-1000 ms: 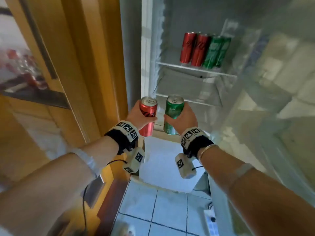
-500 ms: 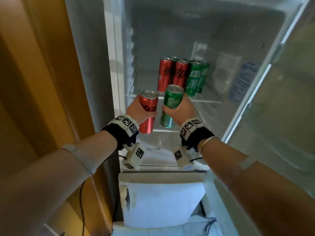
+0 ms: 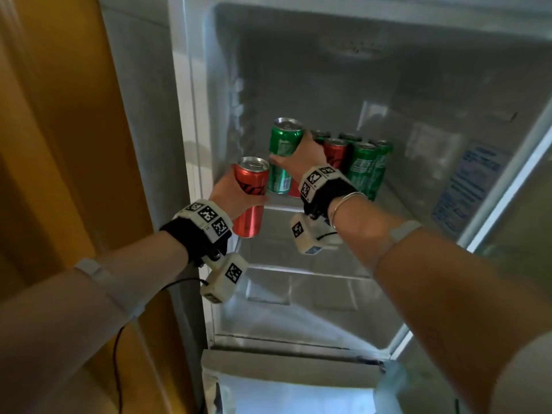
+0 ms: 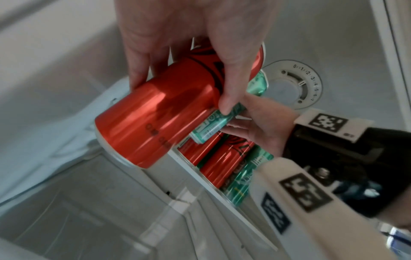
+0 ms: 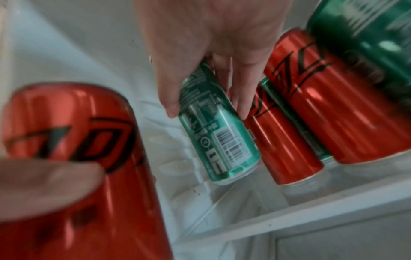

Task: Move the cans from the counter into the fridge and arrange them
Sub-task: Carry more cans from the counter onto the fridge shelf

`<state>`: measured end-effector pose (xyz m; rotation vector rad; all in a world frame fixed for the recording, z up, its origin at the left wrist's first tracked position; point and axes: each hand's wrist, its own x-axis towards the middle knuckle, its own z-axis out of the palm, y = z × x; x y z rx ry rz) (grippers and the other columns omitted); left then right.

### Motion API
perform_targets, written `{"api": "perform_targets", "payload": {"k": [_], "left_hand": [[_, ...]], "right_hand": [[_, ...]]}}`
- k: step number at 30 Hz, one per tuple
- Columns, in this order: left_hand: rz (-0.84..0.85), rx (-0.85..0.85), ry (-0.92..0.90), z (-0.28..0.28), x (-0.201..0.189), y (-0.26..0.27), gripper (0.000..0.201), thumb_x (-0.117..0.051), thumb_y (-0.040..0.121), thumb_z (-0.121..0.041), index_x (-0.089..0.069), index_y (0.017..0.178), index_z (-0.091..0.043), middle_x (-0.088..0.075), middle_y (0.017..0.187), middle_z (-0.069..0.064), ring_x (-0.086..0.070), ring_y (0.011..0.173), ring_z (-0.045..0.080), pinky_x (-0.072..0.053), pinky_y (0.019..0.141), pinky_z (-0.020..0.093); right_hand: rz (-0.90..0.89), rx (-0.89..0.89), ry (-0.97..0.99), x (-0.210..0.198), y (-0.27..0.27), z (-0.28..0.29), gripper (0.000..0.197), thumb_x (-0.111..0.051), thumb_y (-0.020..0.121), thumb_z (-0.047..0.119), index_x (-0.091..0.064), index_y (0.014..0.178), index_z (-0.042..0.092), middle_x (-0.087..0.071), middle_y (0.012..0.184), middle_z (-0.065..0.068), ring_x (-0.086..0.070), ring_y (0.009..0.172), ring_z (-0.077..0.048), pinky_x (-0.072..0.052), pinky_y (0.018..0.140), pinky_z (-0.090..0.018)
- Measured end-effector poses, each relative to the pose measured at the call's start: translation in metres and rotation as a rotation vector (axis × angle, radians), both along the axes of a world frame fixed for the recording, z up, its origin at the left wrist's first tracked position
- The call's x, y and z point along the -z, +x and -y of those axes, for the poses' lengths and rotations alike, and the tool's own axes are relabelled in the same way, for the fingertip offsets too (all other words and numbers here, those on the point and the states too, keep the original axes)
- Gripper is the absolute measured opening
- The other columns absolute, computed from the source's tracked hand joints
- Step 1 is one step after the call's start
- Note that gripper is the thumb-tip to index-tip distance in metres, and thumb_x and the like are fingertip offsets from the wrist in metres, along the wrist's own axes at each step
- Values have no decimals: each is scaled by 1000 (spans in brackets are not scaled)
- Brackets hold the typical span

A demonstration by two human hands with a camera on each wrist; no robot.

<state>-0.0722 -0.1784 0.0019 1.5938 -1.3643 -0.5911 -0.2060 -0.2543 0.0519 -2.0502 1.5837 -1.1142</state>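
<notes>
My left hand (image 3: 236, 194) grips a red can (image 3: 250, 195) upright, just in front of the fridge shelf's left end; the same red can (image 4: 169, 112) fills the left wrist view. My right hand (image 3: 301, 156) holds a green can (image 3: 282, 156) higher and farther in, above the glass shelf (image 3: 391, 194), left of the cans standing there. In the right wrist view the green can (image 5: 220, 133) hangs just above the shelf beside a standing red can (image 5: 282, 140). Several red and green cans (image 3: 363, 167) stand grouped on the shelf.
The fridge's left wall (image 3: 221, 121) is close beside both held cans. A thermostat dial (image 4: 293, 84) sits on the inner wall. Lower glass shelves (image 3: 298, 270) and a drawer lie below. A wooden panel (image 3: 59, 144) stands left of the fridge, the open door (image 3: 519, 174) on the right.
Both hands moved forward and up toward the shelf. The right hand carried the green can ahead, over the shelf's left part; the left hand follows with the red can.
</notes>
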Motion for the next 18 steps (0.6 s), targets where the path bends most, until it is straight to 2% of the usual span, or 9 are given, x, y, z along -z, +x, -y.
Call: {"api": "perform_targets", "payload": {"k": [4, 8, 11, 15, 18], "left_hand": [[-27, -22, -3, 7, 1, 0, 73, -83, 63, -14, -44, 125, -13, -62, 119, 7, -60, 109, 25, -47, 99, 40], [-43, -30, -10, 11, 2, 1, 70, -82, 64, -12, -45, 123, -15, -62, 118, 5, -59, 108, 23, -47, 99, 40], [-45, -28, -10, 14, 3, 2, 71, -83, 62, -13, -46, 122, -17, -62, 116, 3, -60, 106, 20, -48, 98, 39], [-6, -33, -3, 17, 4, 2, 73, -84, 60, -16, -46, 123, -17, -63, 115, 2, -61, 105, 21, -48, 98, 40], [-6, -39, 4, 18, 4, 3, 72, -84, 60, -15, -46, 122, -17, -63, 114, 1, -61, 103, 20, -49, 95, 36]], "right_hand": [[-33, -33, 62, 4, 18, 23, 76, -79, 70, 41, -42, 128, 8, -60, 122, -10, -60, 111, -25, -47, 89, -31], [10, -82, 136, 10, 27, 41, 70, -76, 75, 34, -40, 129, 8, -60, 121, -11, -61, 109, -26, -45, 81, -26], [49, -100, 177, 12, 35, 51, 65, -75, 77, 28, -40, 128, 8, -59, 123, -12, -60, 110, -28, -46, 82, -28], [91, -117, 223, 13, 40, 60, 67, -76, 76, 25, -37, 128, 9, -59, 122, -9, -60, 110, -25, -41, 78, -24], [79, -129, 259, 12, 44, 62, 67, -74, 79, 26, -32, 129, 10, -57, 123, -9, -59, 111, -26, -41, 80, -27]]}}
